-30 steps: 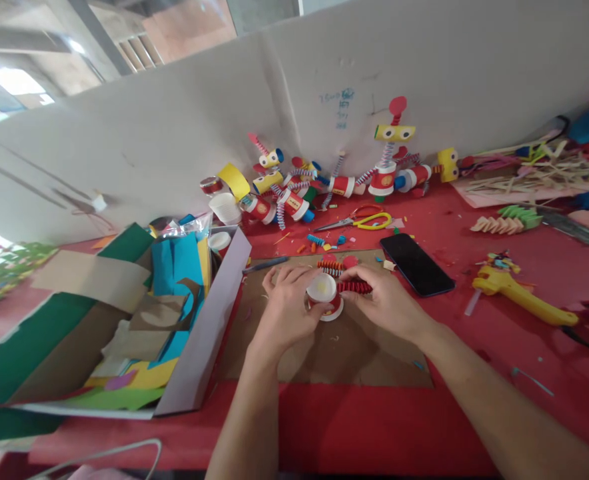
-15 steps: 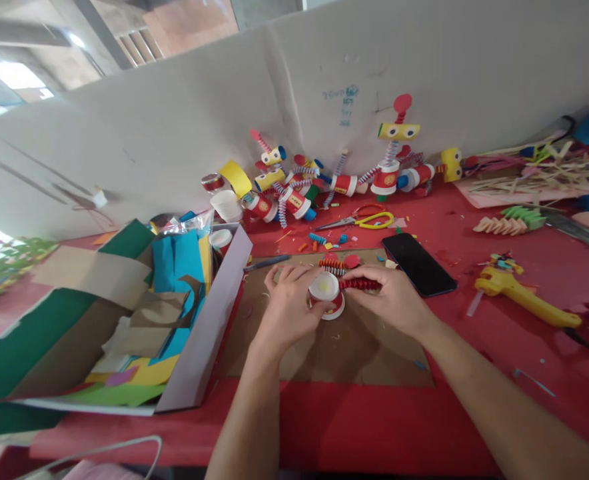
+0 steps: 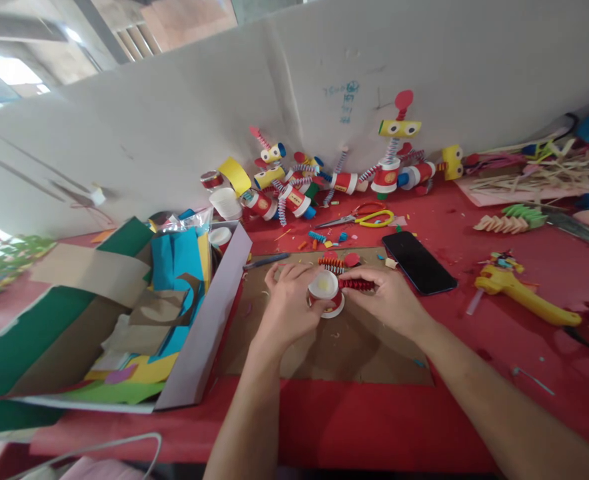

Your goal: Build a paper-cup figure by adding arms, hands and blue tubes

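Note:
A small red and white paper cup (image 3: 325,291) stands upside down on a brown cardboard sheet (image 3: 354,347). My left hand (image 3: 287,303) is closed round the cup's left side. My right hand (image 3: 392,300) pinches a red folded paper spring (image 3: 357,284) and holds it against the cup's right side. Another striped paper spring with a red disc (image 3: 337,263) lies just behind the cup.
An open box of coloured paper scraps (image 3: 139,313) sits to the left. A black phone (image 3: 418,263), yellow scissors (image 3: 367,218) and a yellow glue gun (image 3: 522,297) lie on the red table. Several paper-cup robots (image 3: 389,170) lean on the white board behind.
Both hands stay on the cup and spring with only slight shifts. The view has moved a little.

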A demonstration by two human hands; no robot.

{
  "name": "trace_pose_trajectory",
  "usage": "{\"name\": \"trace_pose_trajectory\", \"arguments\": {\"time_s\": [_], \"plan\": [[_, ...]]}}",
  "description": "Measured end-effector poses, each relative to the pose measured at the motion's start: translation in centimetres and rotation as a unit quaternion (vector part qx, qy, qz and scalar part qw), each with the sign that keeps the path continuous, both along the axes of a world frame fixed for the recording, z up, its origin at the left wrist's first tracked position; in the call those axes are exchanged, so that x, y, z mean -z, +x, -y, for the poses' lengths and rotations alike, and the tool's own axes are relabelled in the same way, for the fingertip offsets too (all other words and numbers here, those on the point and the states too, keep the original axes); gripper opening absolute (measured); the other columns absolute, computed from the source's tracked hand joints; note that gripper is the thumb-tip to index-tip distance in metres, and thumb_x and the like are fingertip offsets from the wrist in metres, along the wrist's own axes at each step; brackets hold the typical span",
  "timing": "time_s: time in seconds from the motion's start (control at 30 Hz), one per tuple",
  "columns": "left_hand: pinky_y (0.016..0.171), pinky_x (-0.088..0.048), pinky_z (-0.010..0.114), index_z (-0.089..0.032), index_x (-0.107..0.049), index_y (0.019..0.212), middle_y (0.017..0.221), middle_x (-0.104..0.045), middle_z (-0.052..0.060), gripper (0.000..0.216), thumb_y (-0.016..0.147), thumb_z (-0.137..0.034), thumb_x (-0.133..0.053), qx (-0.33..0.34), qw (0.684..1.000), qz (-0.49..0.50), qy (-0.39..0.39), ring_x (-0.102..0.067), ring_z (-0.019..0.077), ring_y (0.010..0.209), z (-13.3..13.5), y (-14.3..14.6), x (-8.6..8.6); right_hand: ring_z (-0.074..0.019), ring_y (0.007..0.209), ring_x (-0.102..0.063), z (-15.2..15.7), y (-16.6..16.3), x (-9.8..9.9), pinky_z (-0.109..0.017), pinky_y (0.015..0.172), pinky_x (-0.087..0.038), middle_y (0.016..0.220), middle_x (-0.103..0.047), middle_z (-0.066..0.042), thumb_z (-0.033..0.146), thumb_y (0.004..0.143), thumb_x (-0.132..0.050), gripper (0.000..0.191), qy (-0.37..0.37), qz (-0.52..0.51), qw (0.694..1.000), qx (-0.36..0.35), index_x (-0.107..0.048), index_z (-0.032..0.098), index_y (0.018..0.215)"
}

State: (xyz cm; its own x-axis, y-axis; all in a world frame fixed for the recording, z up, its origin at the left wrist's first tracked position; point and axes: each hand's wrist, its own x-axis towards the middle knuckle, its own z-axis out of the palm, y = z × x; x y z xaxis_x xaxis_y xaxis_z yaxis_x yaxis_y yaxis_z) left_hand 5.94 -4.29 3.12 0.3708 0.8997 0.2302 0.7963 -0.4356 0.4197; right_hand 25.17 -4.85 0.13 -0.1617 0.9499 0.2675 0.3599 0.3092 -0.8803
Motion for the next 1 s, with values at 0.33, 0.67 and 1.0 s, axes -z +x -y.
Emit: {"name": "trace_pose_trajectory", "arguments": {"time_s": [0.33, 0.67, 1.0], "plan": [[0.111, -0.017, 0.058, -0.029, -0.062, 0.121, 0.123, -0.065, 0.007, 0.053, 0.07, -0.033, -0.076, -0.002, 1.0, -0.004, -0.001, -0.053, 0.0308, 0.121, 0.1, -0.3, 0.0, -0.022, 0.101, -0.068, -0.2, 0.4, 0.3, -0.04, 0.092, -0.053, 0.108, -0.073, -0.005, 0.022, 0.082, -0.065, 0.023, 0.015, 0.021, 1.0, -0.014, -0.071, 0.024, 0.104], [0.098, -0.043, 0.038, -0.022, -0.063, 0.118, 0.118, -0.067, 0.01, 0.047, 0.09, -0.057, -0.046, -0.143, 0.89, 0.431, 0.024, -0.06, 0.0228, 0.112, -1.3, -3.0, -0.6, -0.0265, 0.13, -0.05, -0.4, 3.4, -1.0, -0.048, 0.109, -0.041, 0.139, -0.056, -0.006, 0.036, 0.078, -0.073, 0.06, -0.003, 0.02, 0.999, -0.037, -0.051, 0.031, 0.134], [0.085, -0.046, 0.033, -0.02, -0.066, 0.092, 0.089, -0.069, 0.004, 0.036, 0.084, -0.054, -0.057, -0.341, 0.739, 0.573, 0.098, -0.064, 0.0168, 0.089, -2.1, -5.9, -0.6, -0.0222, 0.084, -0.067, -1.3, 4.7, -0.5, -0.039, 0.081, -0.054, 0.083, -0.072, -0.003, 0.044, 0.083, -0.066, 0.019, -0.01, -0.191, 0.964, 0.185, -0.07, 0.026, 0.083]]}}
